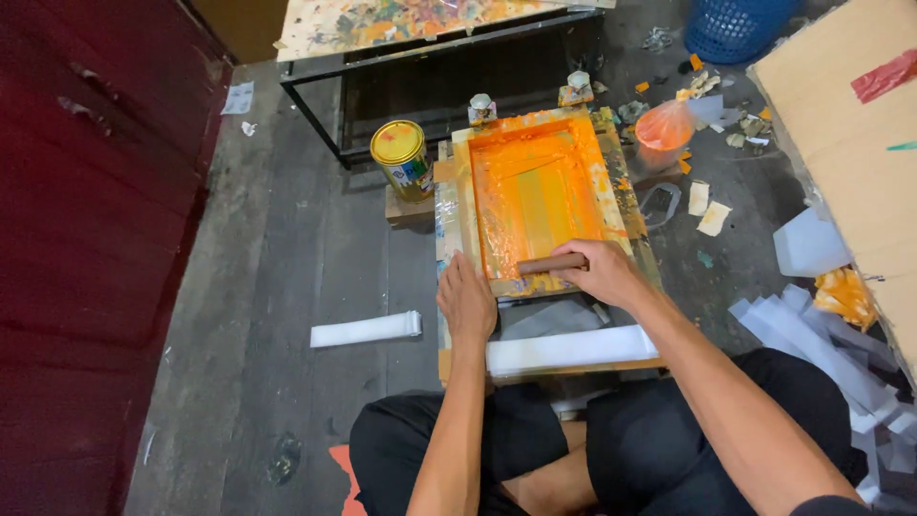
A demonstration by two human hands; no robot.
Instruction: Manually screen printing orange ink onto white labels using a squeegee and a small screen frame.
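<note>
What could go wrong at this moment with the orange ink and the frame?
The left hand presses only one corner of the printing frame, so it might shift while the right hand pulls the squeegee. Wet orange ink could smear onto the white strip nearby.

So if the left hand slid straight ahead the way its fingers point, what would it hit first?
Probably the near wooden edge of the orange-inked screen frame; the left hand lies flat just short of it, fingers pointing up-frame.

Dim indoor light from overhead, soft shadows, slight glare on the yellow can lid, mild wide-angle stretch at edges, focus mostly sharp
</note>
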